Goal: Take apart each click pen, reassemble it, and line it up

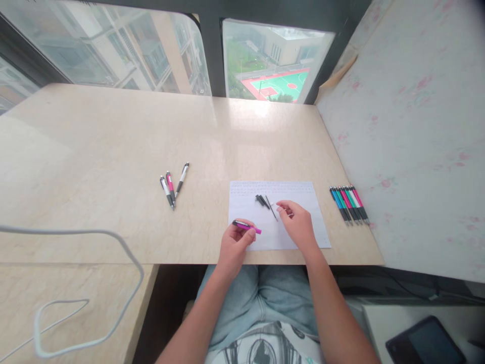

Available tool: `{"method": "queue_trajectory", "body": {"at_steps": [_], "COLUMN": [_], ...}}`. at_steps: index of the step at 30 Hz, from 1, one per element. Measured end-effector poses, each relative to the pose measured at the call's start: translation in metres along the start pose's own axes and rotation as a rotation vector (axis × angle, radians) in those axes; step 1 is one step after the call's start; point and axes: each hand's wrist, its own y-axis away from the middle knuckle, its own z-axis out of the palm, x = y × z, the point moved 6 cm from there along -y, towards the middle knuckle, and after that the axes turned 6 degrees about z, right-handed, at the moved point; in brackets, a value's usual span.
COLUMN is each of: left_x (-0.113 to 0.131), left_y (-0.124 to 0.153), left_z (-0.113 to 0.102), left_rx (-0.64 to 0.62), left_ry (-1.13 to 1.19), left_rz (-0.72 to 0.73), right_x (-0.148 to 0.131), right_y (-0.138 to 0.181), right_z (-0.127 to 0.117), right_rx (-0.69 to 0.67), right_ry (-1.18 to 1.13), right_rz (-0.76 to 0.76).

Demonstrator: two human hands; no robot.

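Note:
My left hand point(235, 245) is closed around a magenta pen barrel point(248, 228) with a black clip part, held slantwise over the paper's left side. My right hand point(297, 222) hovers over the paper with thumb and fingers pinched; something small and pale seems to be between them, too small to name. Just left of those fingertips a thin black ink refill point(271, 208) lies on the white sheet of paper point(242, 188). Beside the refill are several short black pen parts point(261, 201). Rows of faint handwriting run along the sheet's top edge.
Three pens point(167, 192) lie on the table point(113, 151) to the left. Several coloured pens point(347, 205) form a row at the right, close to the floral wall point(409, 131). A grey cable point(125, 247) loops at lower left; a dark tablet-like device point(424, 341) lies lower right.

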Motion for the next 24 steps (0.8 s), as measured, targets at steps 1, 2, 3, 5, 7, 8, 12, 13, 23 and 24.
{"method": "queue_trajectory", "body": {"at_steps": [1, 2, 3, 5, 7, 8, 12, 13, 23, 24], "left_x": [0.000, 0.000, 0.000, 0.001, 0.000, 0.001, 0.003, 0.004, 0.003, 0.003], "left_y": [0.000, 0.000, 0.001, 0.002, 0.003, 0.004, 0.006, 0.006, 0.006, 0.006], "left_z": [0.000, 0.000, 0.000, 0.001, 0.002, 0.003, 0.005, 0.006, 0.004, 0.004], "left_rx": [-0.007, -0.012, -0.015, -0.018, -0.019, -0.020, -0.018, -0.024, -0.017, -0.020], "left_ry": [-0.015, -0.034, -0.054, -0.088, -0.108, -0.118, -0.190, -0.204, -0.282, -0.284], "left_rz": [0.011, 0.023, 0.034, 0.034, 0.020, 0.015, 0.034, 0.042, 0.119, 0.122], "right_x": [0.002, 0.004, 0.004, 0.000, -0.003, -0.003, 0.002, 0.003, 0.001, 0.000], "right_y": [0.007, 0.016, 0.026, 0.046, 0.062, 0.067, 0.078, 0.079, 0.082, 0.082], "right_z": [0.003, 0.008, 0.014, 0.029, 0.041, 0.045, 0.057, 0.059, 0.056, 0.053], "right_rx": [-0.051, -0.124, -0.208, -0.346, -0.403, -0.405, -0.376, -0.372, -0.331, -0.321], "right_ry": [-0.085, -0.182, -0.277, -0.439, -0.592, -0.676, -0.981, -1.034, -0.923, -0.822], "right_rz": [0.062, 0.129, 0.182, 0.234, 0.294, 0.334, 0.493, 0.515, 0.413, 0.353]}}
